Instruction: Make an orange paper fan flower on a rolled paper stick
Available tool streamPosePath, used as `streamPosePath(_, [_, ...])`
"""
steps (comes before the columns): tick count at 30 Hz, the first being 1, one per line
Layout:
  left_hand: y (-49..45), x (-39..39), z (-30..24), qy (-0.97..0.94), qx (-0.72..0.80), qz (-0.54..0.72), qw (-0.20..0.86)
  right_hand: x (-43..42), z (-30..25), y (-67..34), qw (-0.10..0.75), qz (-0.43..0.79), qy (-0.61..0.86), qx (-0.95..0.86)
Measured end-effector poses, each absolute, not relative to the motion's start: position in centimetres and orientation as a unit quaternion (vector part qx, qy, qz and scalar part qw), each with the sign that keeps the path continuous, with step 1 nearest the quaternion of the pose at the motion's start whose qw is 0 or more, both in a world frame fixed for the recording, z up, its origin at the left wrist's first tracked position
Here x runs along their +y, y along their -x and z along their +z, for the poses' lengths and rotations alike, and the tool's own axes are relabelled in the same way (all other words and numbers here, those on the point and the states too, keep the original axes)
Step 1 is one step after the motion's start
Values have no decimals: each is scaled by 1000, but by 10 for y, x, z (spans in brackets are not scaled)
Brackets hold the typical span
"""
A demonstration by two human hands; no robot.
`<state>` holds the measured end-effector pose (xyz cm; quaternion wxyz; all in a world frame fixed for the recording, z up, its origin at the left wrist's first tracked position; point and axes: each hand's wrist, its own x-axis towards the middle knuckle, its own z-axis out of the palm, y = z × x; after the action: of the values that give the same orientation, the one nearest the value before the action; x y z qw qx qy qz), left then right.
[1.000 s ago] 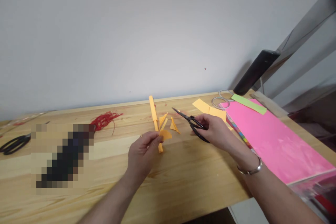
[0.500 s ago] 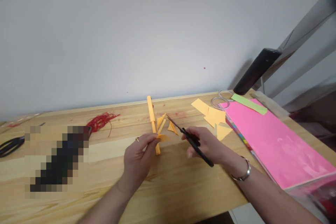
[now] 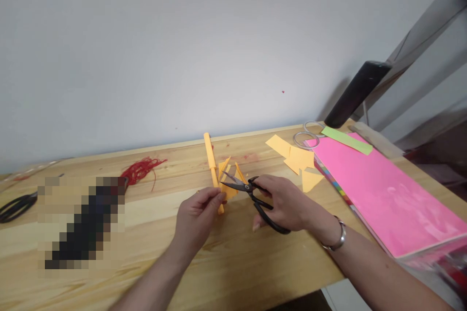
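Note:
My left hand point(image 3: 200, 211) pinches a small piece of orange paper point(image 3: 231, 191) between thumb and fingertips. In my right hand point(image 3: 288, 201) is a pair of black-handled scissors point(image 3: 250, 187), its blades spread beside the paper and pointing toward my left fingertips. Behind the left fingers lies a rolled orange paper tube point(image 3: 209, 151), partly hidden by them. Small folded orange scraps point(image 3: 239, 173) rest on the table just past the blades.
Flat orange paper pieces point(image 3: 299, 159) lie to the right. Beyond them are silver-ringed scissors point(image 3: 306, 140), a pink paper stack point(image 3: 386, 194) and a green strip point(image 3: 346, 140). Red string point(image 3: 142, 171) and other black-handled scissors point(image 3: 18, 208) are on the left. A wall point(image 3: 219, 58) stands behind.
The scissors have moved left and their blades have opened, now right by the paper. My left hand has turned slightly, still pinching the orange piece.

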<state>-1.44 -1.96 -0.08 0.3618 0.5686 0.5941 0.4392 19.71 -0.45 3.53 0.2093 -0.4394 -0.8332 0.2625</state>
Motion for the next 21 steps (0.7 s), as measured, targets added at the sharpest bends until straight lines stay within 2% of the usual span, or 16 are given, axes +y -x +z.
streamPosePath(21, [12, -21, 3, -587, 590, 418, 364, -6, 36, -198, 215, 236, 439, -840])
